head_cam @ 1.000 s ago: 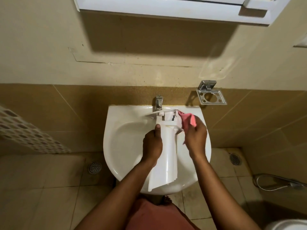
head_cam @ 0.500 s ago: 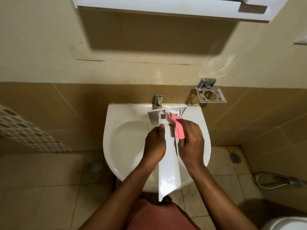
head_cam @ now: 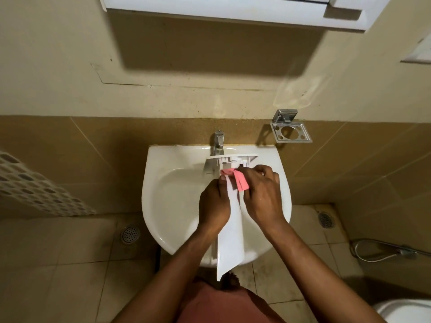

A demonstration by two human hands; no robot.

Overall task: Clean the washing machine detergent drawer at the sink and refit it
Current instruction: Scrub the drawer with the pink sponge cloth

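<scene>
The white detergent drawer [head_cam: 229,238] is held lengthwise over the white sink [head_cam: 168,201], its front panel near the tap and its long body reaching past the sink's front rim. My left hand [head_cam: 214,208] grips the drawer's left side, thumb on top. My right hand [head_cam: 261,197] pinches a pink cloth [head_cam: 238,181] against the drawer's upper surface just behind the front panel. The chrome tap [head_cam: 218,142] stands directly behind the drawer's far end; I cannot tell whether water is running.
A chrome holder [head_cam: 290,131] is fixed to the tiled wall right of the tap. A white cabinet [head_cam: 233,9] hangs overhead. Floor drains [head_cam: 130,234] lie left and right of the sink, a hose [head_cam: 382,251] lies at right, and a toilet rim [head_cam: 410,311] shows bottom right.
The drawer has swung from a leftward tilt to nearly straight. My right hand has carried the pink cloth from the drawer's right edge inward and left across its upper surface.
</scene>
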